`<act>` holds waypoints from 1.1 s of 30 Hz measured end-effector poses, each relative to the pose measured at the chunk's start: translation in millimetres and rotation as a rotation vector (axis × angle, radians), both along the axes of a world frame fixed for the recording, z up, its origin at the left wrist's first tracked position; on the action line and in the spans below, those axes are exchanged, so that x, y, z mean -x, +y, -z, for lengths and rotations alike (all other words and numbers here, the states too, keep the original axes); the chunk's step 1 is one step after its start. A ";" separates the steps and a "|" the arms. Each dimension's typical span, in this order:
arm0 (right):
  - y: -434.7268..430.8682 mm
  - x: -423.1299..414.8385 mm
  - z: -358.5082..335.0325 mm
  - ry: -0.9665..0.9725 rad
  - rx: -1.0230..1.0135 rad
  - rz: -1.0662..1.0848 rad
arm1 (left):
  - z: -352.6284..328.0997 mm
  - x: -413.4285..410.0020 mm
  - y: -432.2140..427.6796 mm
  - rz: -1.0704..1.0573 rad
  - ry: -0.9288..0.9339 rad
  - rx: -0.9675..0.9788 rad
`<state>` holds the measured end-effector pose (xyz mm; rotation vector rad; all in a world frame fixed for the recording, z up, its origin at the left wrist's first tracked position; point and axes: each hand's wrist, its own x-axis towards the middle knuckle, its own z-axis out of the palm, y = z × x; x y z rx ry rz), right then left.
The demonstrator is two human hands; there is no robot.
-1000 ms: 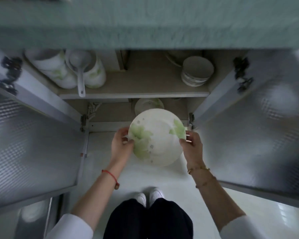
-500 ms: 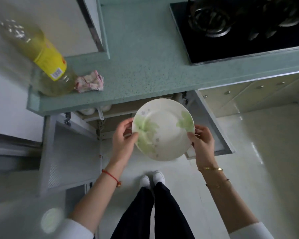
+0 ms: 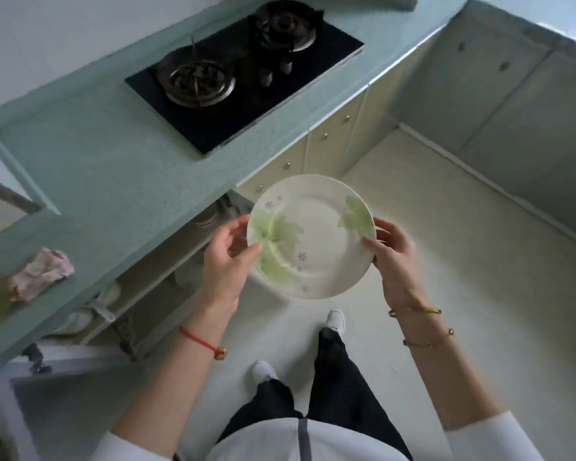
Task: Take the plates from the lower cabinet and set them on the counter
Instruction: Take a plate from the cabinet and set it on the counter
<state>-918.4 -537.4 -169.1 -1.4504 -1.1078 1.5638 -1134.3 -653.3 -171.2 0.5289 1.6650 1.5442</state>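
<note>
Off counter (image 3: 113, 168) edge, plate (image 3: 316, 237) btwn hands (image 3: 225, 261) (image 3: 394, 261)

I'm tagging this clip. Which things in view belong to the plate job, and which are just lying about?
Job: plate, left hand, right hand, counter, lower cabinet.
Lying about: gas hob, crumpled cloth.

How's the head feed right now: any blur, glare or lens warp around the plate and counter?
Head view: the plate is fairly sharp, its green leaf print readable, no hard glare; the left hand and right hand are slightly soft; the crumpled cloth at the left edge is smeared; wide-angle distortion slants the counter edge; light is soft and even.
</note>
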 end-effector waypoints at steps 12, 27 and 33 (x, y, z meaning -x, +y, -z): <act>133.6 -159.5 -39.2 0.028 -0.139 0.288 | -33.5 -130.2 210.0 0.322 -0.038 -0.071; 362.9 -279.9 -50.3 0.014 -0.165 0.386 | -39.6 -244.3 466.1 0.406 -0.043 -0.122; 477.6 -293.0 -44.9 0.002 -0.187 0.420 | -38.5 -257.9 592.3 0.464 -0.032 -0.126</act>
